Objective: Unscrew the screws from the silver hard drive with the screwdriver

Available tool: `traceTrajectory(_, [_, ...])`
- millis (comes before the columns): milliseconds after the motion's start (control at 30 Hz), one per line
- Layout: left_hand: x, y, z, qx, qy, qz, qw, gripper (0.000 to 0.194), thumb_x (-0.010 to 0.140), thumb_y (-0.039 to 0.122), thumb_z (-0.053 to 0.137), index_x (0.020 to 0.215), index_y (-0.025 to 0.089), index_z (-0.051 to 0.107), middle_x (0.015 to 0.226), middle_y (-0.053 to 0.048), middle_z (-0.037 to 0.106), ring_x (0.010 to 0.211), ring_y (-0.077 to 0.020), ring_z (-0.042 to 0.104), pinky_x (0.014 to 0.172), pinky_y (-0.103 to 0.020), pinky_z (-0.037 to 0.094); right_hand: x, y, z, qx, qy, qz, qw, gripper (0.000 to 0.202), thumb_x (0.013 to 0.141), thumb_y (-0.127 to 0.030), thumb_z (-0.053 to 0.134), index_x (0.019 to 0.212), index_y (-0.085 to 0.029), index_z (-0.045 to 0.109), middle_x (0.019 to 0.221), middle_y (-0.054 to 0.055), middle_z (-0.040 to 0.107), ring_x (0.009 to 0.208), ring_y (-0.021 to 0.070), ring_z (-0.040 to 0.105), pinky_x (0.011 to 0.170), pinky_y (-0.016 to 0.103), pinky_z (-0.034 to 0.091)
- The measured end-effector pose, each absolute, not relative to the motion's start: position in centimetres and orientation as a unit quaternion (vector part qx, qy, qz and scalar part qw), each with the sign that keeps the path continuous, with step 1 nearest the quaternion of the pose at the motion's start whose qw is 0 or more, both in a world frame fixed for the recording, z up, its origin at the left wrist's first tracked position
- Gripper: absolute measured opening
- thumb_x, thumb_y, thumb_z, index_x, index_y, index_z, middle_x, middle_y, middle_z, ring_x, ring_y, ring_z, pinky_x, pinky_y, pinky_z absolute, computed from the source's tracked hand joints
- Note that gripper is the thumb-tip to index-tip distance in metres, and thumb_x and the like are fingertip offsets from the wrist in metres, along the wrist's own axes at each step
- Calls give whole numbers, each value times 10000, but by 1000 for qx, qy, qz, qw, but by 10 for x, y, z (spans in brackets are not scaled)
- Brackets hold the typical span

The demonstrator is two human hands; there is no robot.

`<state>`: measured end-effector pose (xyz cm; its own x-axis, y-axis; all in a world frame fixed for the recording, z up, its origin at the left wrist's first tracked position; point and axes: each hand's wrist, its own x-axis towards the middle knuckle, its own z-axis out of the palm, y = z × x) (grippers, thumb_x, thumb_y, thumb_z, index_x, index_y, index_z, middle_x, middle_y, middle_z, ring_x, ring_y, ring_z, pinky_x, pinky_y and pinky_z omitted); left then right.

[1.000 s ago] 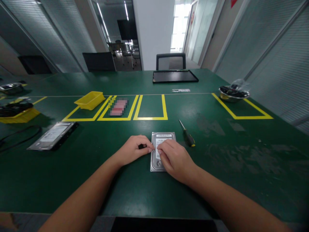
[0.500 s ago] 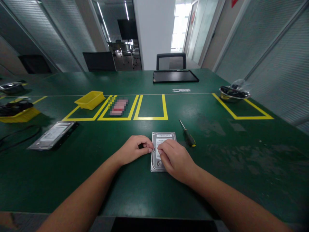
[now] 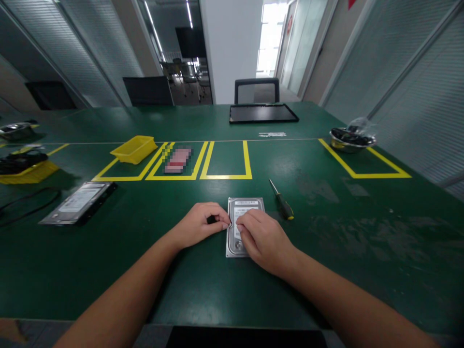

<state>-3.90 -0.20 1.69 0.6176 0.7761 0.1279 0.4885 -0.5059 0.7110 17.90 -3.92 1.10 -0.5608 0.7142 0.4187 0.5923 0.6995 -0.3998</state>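
Note:
A silver hard drive (image 3: 234, 249) with a white label lies flat on the green table (image 3: 203, 299). At its left edge, my left hand (image 3: 205, 224) has thumb and fingertips pinched together, touching the drive's side. My right hand (image 3: 266, 239) rests over the drive's right part and hides it there; its fingers are bent together above the label. Whether anything small sits between the fingertips of either hand is too small to make out. To the right of the drive lies a screwdriver (image 3: 284, 205) with a black and yellow handle.
A second drive (image 3: 78, 200) lies left. Behind are a yellow tray (image 3: 134, 149), a blurred pink item (image 3: 177, 160) inside yellow tape, and a black-framed panel (image 3: 264, 113). A bowl of cables (image 3: 351, 139) stands right; a yellow basket (image 3: 32, 171) and black cable are far left.

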Motion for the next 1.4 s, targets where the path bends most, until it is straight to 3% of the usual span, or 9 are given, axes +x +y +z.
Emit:
traceTrajectory(1000, [-34, -2, 11, 777, 418, 230, 410, 90, 834, 213, 611, 863, 142, 658, 786, -9, 629, 725, -125, 556, 681, -250, 458, 181, -38, 12, -378, -877, 102, 280, 224, 948, -176, 386, 900, -134, 600, 869, 81, 585, 851, 181, 505, 776, 322, 404])
traceTrajectory(1400, [-35, -2, 7, 772, 411, 223, 429, 107, 856, 238, 612, 887, 144, 651, 817, -15, 632, 751, -132, 563, 704, -266, 453, 191, -31, 20, -402, -851, 82, 328, 201, 952, -189, 397, 925, -143, 591, 882, 85, 583, 850, 177, 518, 792, 320, 421])
